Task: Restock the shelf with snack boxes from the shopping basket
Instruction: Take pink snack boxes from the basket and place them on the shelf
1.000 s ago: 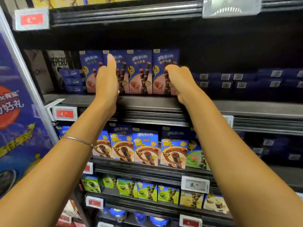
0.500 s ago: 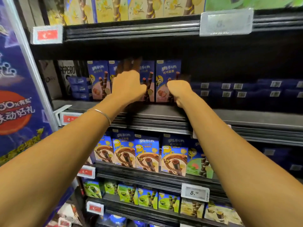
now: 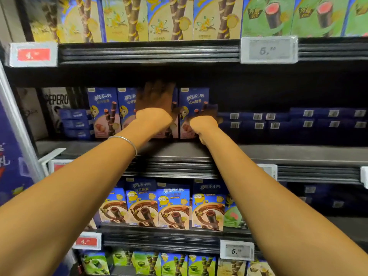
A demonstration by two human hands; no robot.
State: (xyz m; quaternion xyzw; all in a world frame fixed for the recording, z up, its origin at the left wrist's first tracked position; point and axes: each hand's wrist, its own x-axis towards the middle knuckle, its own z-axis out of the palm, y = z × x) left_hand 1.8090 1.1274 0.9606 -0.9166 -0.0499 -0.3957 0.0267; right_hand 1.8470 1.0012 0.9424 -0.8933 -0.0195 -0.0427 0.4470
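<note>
Several blue-and-pink snack boxes (image 3: 103,112) stand upright in a row on the middle shelf (image 3: 278,154). My left hand (image 3: 155,102) reaches deep into the shelf, its fingers straight and pointing up, flat against the front of a box that it mostly hides. My right hand (image 3: 205,121) is at the rightmost box (image 3: 194,100) of the row, with its fingers curled round that box's lower right edge. Both hands are in shadow under the shelf above. The shopping basket is out of view.
Flat dark blue boxes (image 3: 298,120) lie stacked on the same shelf to the right of the row. A Pepero box (image 3: 56,100) stands at the far left. Yellow and green boxes (image 3: 159,16) fill the shelf above, chocolate ones (image 3: 173,208) the shelf below. Price tags (image 3: 268,49) hang on the rails.
My left hand has slid right along the row, from the second box to the one beside the rightmost, and lies flat on it. My right hand stays at the rightmost box. The view has tilted up.
</note>
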